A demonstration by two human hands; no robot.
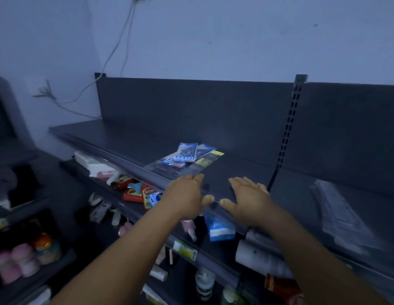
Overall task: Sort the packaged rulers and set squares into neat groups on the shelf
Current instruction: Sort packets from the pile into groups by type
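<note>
Two bare hands reach over the front edge of the dark shelf (147,137) in the lower middle of the frame. The left hand (185,194) lies flat with its fingers straight and its thumb stuck out to the right; its grip is open and has hold of nothing. The right hand (249,199) is spread the same way just beside it, palm down, fingers straight, thumb pointing left toward the other thumb, nothing in its grip. Whether the palms touch the shelf or hang just above it cannot be told.

Just beyond the left fingertips, at the centre of the frame, lies a loose heap of packaged rulers and set squares (185,158): flat, glossy, clear plastic sleeves, some with blue-and-white printed cards and dark triangles showing through, one long sleeve with a yellow header. They overlap at angles, fanned out. At the right edge of the frame a second stack of clear sleeves (341,214) lies on the adjoining shelf, blurred.

The shelf is matt dark metal with a flat back panel; a slotted upright (288,133) divides it to the right of centre.

The lower shelf (86,175), at lower left, holds small goods: red packets (136,192), a white box (90,161) and a blue-and-white pack (220,230). Pink-capped jars (20,258) stand at the far lower left. Pale cables (117,47) hang down the wall at the upper left.
</note>
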